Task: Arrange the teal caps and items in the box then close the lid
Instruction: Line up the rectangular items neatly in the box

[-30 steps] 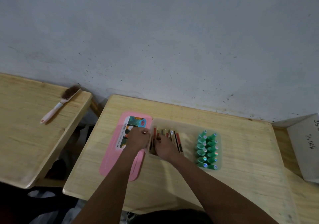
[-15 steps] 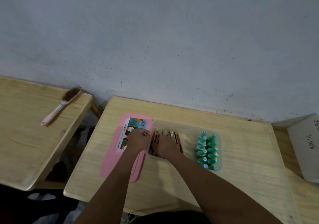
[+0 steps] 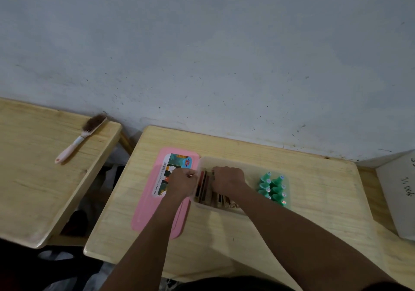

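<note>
A clear plastic box (image 3: 226, 161) stands on the wooden desk (image 3: 314, 201). Two rows of teal caps (image 3: 272, 188) fill its right end. Several flat wooden items (image 3: 205, 190) stand on edge in its left end. My left hand (image 3: 182, 181) grips the box's left wall, fingers curled over the rim. My right hand (image 3: 229, 178) reaches into the box with fingers curled down on the tops of the wooden items. The pink lid (image 3: 157, 192) with a picture label lies flat on the desk, left of the box, partly under my left forearm.
A second wooden desk (image 3: 33, 178) stands to the left across a gap, with a pink-handled brush (image 3: 80, 138) on it. A white board with writing (image 3: 399, 192) leans at the right edge. A grey wall rises directly behind the desks.
My right hand has slid from the near end of the wooden items toward their far end. My left hand has stayed at the box's left wall.
</note>
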